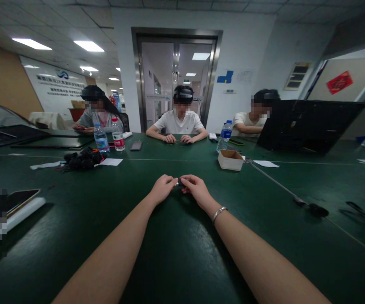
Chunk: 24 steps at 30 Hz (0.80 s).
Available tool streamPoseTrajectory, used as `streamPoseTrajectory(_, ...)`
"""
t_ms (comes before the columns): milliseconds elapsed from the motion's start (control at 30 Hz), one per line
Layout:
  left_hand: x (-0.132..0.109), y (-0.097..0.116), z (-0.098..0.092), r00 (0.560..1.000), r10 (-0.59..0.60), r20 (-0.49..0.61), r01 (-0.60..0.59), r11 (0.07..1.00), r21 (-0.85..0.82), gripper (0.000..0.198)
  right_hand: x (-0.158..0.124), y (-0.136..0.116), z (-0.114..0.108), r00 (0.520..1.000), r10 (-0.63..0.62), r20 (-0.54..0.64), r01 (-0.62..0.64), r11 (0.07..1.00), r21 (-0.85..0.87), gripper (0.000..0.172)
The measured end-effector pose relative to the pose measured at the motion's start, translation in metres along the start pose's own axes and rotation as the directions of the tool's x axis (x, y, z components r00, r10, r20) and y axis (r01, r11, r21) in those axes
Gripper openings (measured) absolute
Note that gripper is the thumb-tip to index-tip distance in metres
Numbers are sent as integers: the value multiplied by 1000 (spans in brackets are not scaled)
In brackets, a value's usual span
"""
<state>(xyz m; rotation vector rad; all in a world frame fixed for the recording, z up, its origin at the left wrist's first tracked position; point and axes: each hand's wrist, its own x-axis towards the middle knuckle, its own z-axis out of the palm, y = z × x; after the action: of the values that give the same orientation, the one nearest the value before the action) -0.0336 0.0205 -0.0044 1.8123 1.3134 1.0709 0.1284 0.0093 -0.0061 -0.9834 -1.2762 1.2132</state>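
Out over the green table (pixel 170 261), my two hands meet around a small black-and-silver piece (pixel 179 183). Its kind is too small to make out. My left hand (pixel 163 188) pinches the silver end between thumb and forefinger. On the dark end, the thumb and fingers of my right hand (pixel 197 188) are closed. A silver bracelet (pixel 219 214) circles my right wrist. Most of the piece is hidden by my fingertips.
Beyond my hands stands an open white box (pixel 230 160). Bottles (pixel 118 135), a tangle of black straps (pixel 83 159) and paper lie farther back. A cable (pixel 274 181) runs along the right. A large black monitor (pixel 309 124) stands at right. Several people sit around the table.
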Motion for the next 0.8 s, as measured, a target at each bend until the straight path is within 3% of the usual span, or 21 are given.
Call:
streamPoseTrajectory(100, 0, 1, 0, 999, -31, 6, 31, 999, 14, 52, 0, 0, 0, 1000, 4, -1, -4, 1000, -7, 36)
streamPoseTrajectory(433, -1, 1, 1, 1000, 0, 26, -1, 999, 36, 43, -1, -1, 0, 1000, 7, -7, -7, 1000, 4, 34)
streamPoseTrajectory(533, -2, 3, 1, 999, -45, 26, 45, 999, 17, 49, 0, 0, 0, 1000, 5, 0, -5, 1000, 0, 35)
streamPoseTrajectory(800, -1, 3, 0, 997, -28, 76, 23, 998, 62, 53, 1, 0, -1, 1000, 15, -8, -15, 1000, 19, 37)
